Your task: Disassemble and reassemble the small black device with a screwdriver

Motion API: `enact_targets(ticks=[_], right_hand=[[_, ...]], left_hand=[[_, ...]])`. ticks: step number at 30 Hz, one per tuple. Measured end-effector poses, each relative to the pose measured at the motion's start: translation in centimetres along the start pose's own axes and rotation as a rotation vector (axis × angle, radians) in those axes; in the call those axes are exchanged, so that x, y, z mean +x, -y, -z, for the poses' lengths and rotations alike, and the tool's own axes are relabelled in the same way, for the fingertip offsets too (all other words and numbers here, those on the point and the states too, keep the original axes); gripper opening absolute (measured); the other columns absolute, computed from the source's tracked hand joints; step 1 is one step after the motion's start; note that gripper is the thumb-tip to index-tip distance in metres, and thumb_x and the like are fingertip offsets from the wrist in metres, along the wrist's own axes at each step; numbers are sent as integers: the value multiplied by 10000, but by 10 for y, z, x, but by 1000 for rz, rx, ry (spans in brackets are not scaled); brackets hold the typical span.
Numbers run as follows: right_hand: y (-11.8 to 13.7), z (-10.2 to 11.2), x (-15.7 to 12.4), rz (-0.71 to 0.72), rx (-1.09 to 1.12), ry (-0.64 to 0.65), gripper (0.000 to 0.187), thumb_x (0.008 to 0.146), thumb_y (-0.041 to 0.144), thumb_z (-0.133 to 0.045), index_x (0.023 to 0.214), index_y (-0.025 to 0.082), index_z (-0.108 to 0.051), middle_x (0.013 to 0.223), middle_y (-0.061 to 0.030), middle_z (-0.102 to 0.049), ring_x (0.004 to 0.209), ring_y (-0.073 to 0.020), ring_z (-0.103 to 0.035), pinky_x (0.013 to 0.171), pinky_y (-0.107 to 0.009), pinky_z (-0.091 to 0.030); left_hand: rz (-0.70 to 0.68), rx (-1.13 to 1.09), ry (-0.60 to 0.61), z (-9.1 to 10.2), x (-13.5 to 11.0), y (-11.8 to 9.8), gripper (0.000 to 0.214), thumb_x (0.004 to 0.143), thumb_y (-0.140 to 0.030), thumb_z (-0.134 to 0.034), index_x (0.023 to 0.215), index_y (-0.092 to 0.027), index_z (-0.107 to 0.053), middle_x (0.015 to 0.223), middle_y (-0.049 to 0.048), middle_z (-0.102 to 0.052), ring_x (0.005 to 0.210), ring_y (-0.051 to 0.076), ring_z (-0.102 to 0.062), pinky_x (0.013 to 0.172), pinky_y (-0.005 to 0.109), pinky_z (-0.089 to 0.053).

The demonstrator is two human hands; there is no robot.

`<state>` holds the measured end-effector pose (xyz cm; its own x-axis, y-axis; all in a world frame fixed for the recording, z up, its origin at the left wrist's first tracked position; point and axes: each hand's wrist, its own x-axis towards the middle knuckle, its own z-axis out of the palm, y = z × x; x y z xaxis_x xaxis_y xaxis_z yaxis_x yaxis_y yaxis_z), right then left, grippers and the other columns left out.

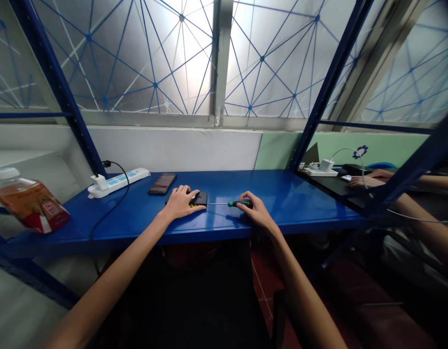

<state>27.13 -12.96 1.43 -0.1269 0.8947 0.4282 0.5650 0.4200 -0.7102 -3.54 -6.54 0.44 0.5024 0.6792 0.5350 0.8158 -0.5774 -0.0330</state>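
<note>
My left hand [180, 200] rests on top of a small flat black device [201, 198] with a yellow-and-black strip along its front edge, pinning it to the blue table [282, 194]. My right hand [255, 210] grips the green-and-black handle of a thin screwdriver [239, 203]. Its shaft lies level and points left, with the tip at the device's right side.
A phone [162, 183] lies just behind the device. A white power strip [118, 181] with a plugged-in charger and black cable sits at the back left. A bottle of orange drink [29, 201] lies at the left end. Another person's hands [369, 178] work at the bench on the right.
</note>
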Motion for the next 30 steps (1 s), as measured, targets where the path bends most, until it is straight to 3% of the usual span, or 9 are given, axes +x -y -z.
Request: enact_targets(ticks=[13, 17, 23, 30], right_hand=[[1, -2, -1, 1, -72, -54, 409, 894, 568, -524, 754, 194, -616, 668, 7, -567, 641, -147, -487, 614, -267, -341], [3, -3, -1, 20, -100, -63, 502, 932, 592, -431, 648, 194, -547, 608, 5, -524, 609, -146, -462, 608, -273, -329], [7, -3, -2, -20, -91, -42, 424, 918, 603, -445, 880, 216, -616, 718, -11, -628, 619, -156, -498, 596, -273, -349], [2, -1, -2, -4, -114, -22, 296, 865, 513, -552, 958, 233, -581, 705, 21, -590, 586, -140, -459, 600, -271, -344]], left_hand=[[28, 2, 58, 3, 0, -2, 749, 832, -783, -450, 1294, -221, -626, 1083, 128, -561, 1011, 291, -509, 868, 392, -384], [28, -4, 64, 4, 0, -3, 752, 833, -784, -447, 1305, -224, -618, 1094, 129, -561, 1017, 294, -508, 875, 399, -386], [26, 26, 70, 6, 0, -5, 762, 840, -786, -428, 1303, -212, -619, 1088, 132, -564, 1013, 289, -516, 873, 395, -389], [21, 39, 69, 4, 0, -3, 786, 844, -797, -395, 1310, -204, -616, 1099, 140, -569, 1019, 294, -517, 857, 396, -394]])
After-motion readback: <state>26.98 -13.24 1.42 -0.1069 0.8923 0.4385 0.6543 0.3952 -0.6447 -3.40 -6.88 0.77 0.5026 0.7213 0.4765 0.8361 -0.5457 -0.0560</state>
